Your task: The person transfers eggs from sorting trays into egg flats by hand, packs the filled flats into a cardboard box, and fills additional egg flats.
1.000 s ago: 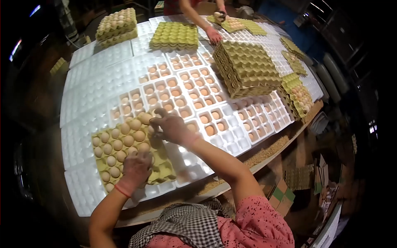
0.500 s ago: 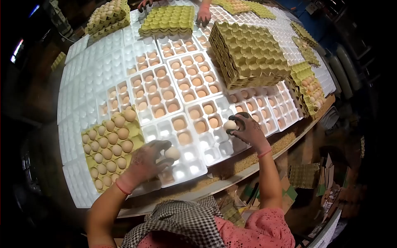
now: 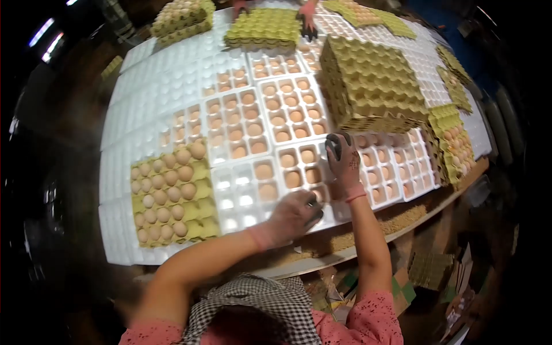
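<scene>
My gloved left hand [image 3: 290,218] is low over the near edge of a white foam egg tray [image 3: 230,221], fingers curled and dark tips blurred. A brown egg [image 3: 318,194] sits in a cell just beyond those fingertips. My gloved right hand [image 3: 345,164] reaches down at the upper right of the same group of cells, its fingers bent together; whatever is under them is hidden. Between the hands and the far trays, brown eggs [image 3: 293,179] fill several cells. A yellow-green pulp egg tray [image 3: 201,210] at left holds rows of eggs, with bare cups along its right side.
A tall stack of pulp trays [image 3: 376,75] stands beyond my right hand. Another person's gloved hand [image 3: 309,23] is at the far side beside a lower tray stack [image 3: 261,29]. More eggs on pulp trays [image 3: 454,141] lie at right. The table's wooden edge [image 3: 345,247] runs along the front.
My left hand has moved right, away from the pulp tray, and my right hand has reached farther up. The pale eggs seen in both hands no longer show. The camera view has shifted.
</scene>
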### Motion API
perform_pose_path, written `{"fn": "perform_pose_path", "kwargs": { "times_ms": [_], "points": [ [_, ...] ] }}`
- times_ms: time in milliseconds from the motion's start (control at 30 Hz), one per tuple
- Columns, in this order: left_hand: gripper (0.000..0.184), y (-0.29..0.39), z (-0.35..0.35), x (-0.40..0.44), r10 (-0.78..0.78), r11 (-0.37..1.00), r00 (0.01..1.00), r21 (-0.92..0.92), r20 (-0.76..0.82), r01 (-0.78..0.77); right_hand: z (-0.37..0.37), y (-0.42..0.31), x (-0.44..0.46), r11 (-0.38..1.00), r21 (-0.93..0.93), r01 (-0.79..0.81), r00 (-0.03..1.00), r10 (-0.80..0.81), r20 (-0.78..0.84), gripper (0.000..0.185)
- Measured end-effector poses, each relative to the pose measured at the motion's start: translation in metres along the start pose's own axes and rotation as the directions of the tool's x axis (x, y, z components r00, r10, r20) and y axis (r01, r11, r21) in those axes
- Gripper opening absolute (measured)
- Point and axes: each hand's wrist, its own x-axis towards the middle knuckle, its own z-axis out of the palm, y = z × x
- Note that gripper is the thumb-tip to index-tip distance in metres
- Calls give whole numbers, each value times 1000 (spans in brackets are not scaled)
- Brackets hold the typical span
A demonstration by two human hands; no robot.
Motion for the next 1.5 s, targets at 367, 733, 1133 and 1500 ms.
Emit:
{"fn": "perform_pose_path", "kwargs": {
  "times_ms": [367, 733, 1133, 1500],
  "points": [
    [56, -132, -163, -103, -498, 844, 573, -213, -651, 492, 130, -190, 33, 750, 181, 636, 755, -653, 51, 39],
    [54, -203, -230, -166, -450, 803, 893, 436, -1, 406, 201, -252, 49, 935, 60, 349, 745, -316, 587, 44],
    [40, -173, -245, -176, -405, 874, 914, 299, 14, 383, 193, -269, 8, 714, -246, 655, 610, -308, 731, 27],
    [45, -154, -227, -193, -606, 770, 792, -300, -67, 564, -48, -128, -106, 970, -168, -176, 960, 207, 189, 53]
  ]
}}
